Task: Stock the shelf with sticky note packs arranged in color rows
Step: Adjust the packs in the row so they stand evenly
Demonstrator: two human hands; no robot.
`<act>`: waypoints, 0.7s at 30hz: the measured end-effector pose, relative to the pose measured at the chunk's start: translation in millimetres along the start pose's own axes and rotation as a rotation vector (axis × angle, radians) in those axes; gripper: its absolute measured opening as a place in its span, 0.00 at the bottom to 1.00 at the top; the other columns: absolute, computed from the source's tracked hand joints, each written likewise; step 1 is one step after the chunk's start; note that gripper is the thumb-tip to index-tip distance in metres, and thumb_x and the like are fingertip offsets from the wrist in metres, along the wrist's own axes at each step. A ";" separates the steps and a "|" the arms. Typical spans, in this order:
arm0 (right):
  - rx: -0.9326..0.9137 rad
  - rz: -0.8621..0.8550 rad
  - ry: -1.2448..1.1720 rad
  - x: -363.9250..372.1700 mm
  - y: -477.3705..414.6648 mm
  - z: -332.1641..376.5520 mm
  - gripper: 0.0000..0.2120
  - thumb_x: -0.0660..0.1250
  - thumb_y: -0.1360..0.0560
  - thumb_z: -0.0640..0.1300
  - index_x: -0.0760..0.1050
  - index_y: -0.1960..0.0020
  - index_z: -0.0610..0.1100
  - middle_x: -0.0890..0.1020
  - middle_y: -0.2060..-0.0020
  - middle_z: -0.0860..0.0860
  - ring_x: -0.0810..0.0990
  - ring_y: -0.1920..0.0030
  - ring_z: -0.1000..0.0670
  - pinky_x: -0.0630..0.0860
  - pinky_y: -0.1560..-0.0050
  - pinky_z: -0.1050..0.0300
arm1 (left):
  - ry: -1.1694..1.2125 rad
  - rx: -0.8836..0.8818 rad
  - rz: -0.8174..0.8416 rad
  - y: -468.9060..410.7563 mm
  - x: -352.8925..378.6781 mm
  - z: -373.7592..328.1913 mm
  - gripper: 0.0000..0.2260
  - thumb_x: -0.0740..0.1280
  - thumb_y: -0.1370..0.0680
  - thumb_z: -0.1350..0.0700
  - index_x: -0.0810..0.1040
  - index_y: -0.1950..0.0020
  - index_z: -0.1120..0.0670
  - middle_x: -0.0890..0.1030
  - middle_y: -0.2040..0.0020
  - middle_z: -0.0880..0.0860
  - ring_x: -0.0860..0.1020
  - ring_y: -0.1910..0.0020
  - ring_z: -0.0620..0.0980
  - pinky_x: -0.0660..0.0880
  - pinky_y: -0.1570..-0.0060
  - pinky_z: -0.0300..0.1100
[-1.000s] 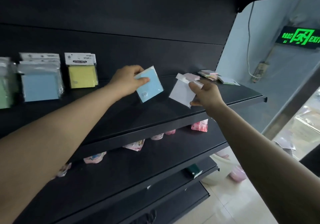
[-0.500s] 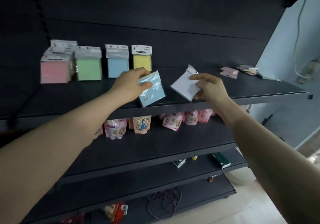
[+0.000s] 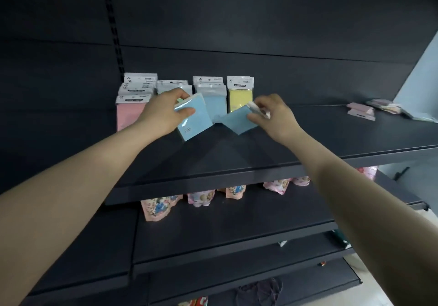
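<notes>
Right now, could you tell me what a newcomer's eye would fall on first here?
First, the two arms reaching to the upper shelf, where the left grip holds a light blue pack and the right grip pinches a second blue pack beside it. Just behind stand the colour rows: pink row at the left, blue row and yellow pack further right. A loose pile of packs lies at the shelf's far right.

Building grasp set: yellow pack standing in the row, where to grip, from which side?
Take the yellow pack by its white header card, a pinch grip from above and in front. It stands upright on the shelf, header on top and clear. The blue row crowds its left edge, and the right hand with its blue pack covers its lower corner.
</notes>
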State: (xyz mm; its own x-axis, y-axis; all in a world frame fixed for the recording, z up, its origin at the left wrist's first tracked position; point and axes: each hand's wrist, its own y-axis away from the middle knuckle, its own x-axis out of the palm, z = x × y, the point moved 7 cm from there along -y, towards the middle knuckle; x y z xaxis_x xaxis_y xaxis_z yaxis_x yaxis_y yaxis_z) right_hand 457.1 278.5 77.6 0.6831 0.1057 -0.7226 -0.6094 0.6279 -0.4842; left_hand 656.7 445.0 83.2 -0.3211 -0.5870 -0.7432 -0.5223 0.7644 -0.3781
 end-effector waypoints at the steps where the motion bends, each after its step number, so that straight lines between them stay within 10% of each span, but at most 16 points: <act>1: 0.015 0.023 0.007 7.8 -5.3 4.0 0.08 0.68 0.24 0.48 0.73 0.47 0.47 0.74 0.53 0.49 0.76 0.56 0.48 0.74 0.57 0.58 | 0.007 0.001 0.004 -5.0 -3.3 7.9 0.11 0.67 0.23 0.47 0.74 0.43 0.49 0.77 0.50 0.52 0.76 0.56 0.54 0.74 0.60 0.46; 11: 0.112 0.062 -0.015 47.7 -40.9 26.8 0.09 0.67 0.26 0.44 0.73 0.47 0.48 0.79 0.54 0.42 0.79 0.53 0.40 0.81 0.58 0.42 | 0.017 0.055 0.050 -36.1 -20.7 50.7 0.10 0.67 0.23 0.47 0.73 0.44 0.47 0.75 0.47 0.49 0.72 0.51 0.52 0.65 0.57 0.43; 21: 0.042 0.197 0.102 78.3 -88.1 22.4 0.12 0.69 0.25 0.43 0.77 0.42 0.45 0.78 0.47 0.49 0.74 0.49 0.48 0.67 0.54 0.60 | 0.051 0.051 0.077 -56.0 -20.8 57.7 0.12 0.69 0.25 0.49 0.74 0.42 0.46 0.76 0.45 0.49 0.73 0.44 0.51 0.71 0.50 0.44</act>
State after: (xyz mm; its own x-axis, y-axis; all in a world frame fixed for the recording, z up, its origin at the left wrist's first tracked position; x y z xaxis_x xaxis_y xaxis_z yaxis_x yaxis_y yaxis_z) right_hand 573.3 248.8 74.6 0.5069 0.1524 -0.8484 -0.7083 0.6346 -0.3092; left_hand 738.2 429.7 88.0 -0.3991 -0.5374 -0.7429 -0.4538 0.8198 -0.3492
